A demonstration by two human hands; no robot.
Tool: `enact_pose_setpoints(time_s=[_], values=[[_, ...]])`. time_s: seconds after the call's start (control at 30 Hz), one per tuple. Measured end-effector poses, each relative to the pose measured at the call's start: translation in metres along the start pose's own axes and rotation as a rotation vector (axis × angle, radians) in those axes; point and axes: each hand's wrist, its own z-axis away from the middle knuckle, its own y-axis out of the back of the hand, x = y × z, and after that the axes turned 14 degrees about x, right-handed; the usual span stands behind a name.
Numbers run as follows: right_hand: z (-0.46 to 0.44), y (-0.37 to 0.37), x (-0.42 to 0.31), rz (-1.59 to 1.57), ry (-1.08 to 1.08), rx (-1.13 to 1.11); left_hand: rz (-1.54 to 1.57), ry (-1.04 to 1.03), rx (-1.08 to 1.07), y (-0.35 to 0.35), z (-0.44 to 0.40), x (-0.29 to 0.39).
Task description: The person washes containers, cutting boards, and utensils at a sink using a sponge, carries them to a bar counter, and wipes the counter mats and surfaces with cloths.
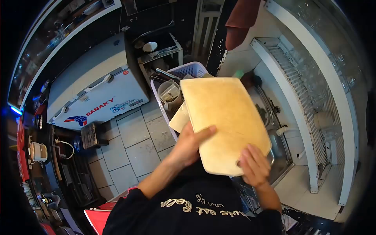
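Note:
A large pale-yellow cutting board (227, 117) is held up in front of my chest, tilted, with its broad face toward me. My left hand (188, 145) grips its left edge, thumb lying across the face and fingers hidden behind. At the lower right corner, my right hand (255, 166) is closed on the board, fingertips on its face beside a small hole. Behind the board's left side, a second pale flat piece (179, 118) shows, resting at the lilac plastic basket (196, 67). A clear container (169, 92) and some utensils lie in the basket.
The metal sink (280, 150) lies to the right, partly covered by the board. White dish racks (291, 78) line the right wall. A Sanaky chest freezer (98, 90) stands at the left on the tiled floor (139, 129), near a small dark stool (93, 135).

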Motion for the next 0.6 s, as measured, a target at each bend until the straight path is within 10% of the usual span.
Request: enact_pose_setpoints(time_s=[0.3, 0.4, 0.5, 0.6], values=[[0.106, -0.119, 0.022, 0.033, -0.744, 0.156, -0.524, -0.166, -0.085, 0.102, -0.143, 0.008], [0.136, -0.154, 0.046, -0.338, -1.628, 0.235, -0.843, -0.146, 0.036, 0.112, -0.167, 0.013], [0.132, -0.176, 0.055, -0.415, -1.773, 0.184, -1.591, -0.889, 0.145, 0.125, -0.190, -0.005], [0.127, -0.180, 0.062, -0.451, -1.782, 0.106, -1.821, -1.196, 0.272, 0.115, -0.182, -0.019]])
